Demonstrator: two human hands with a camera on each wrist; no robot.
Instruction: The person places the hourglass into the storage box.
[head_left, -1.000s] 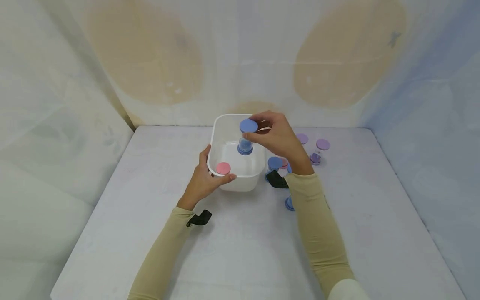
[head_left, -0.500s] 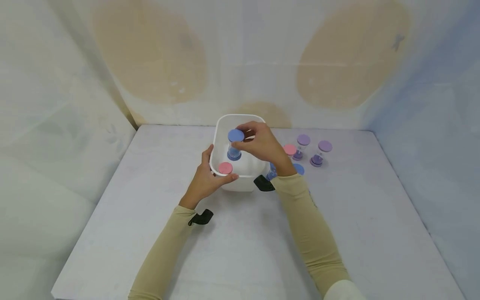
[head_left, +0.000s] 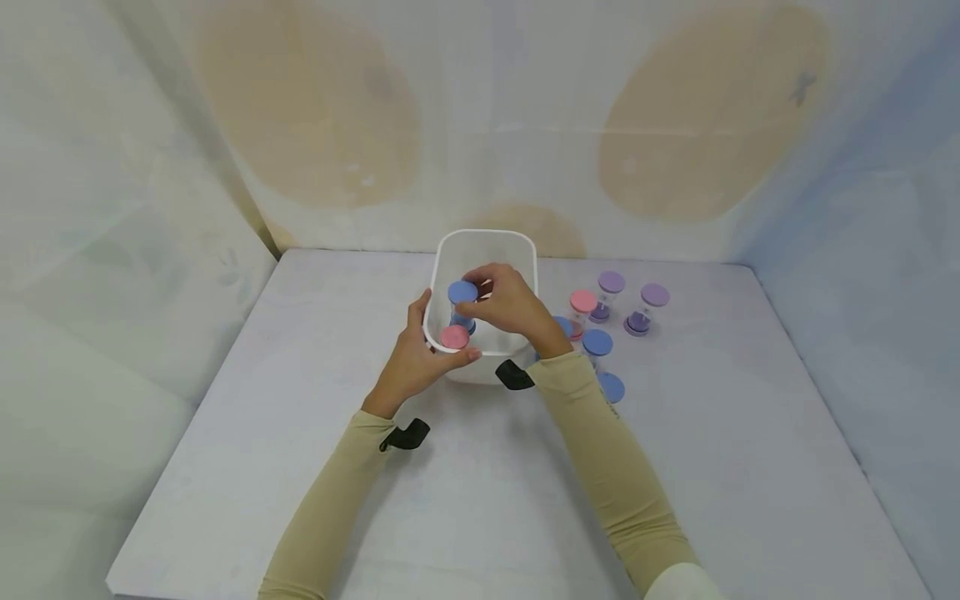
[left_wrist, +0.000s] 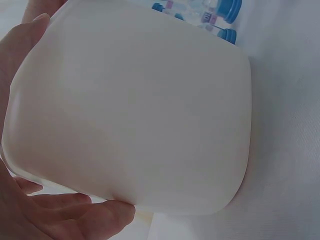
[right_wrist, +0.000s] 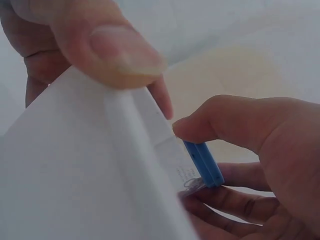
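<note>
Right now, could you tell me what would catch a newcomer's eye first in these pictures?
First the white tub at the middle of the table, gripped at its near left rim by the left hand. Over it, the right hand pinches a blue-capped sand timer beside a pink-capped one inside. To the right stands a cluster of blue, pink and purple timers.

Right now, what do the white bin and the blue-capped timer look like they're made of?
White rectangular bin: likely thin plastic, smooth semi-matte; light glows through its wall in the left wrist view. Blue-capped sand timer: caps look like opaque matte plastic; the clear middle could be plastic or glass.
</note>
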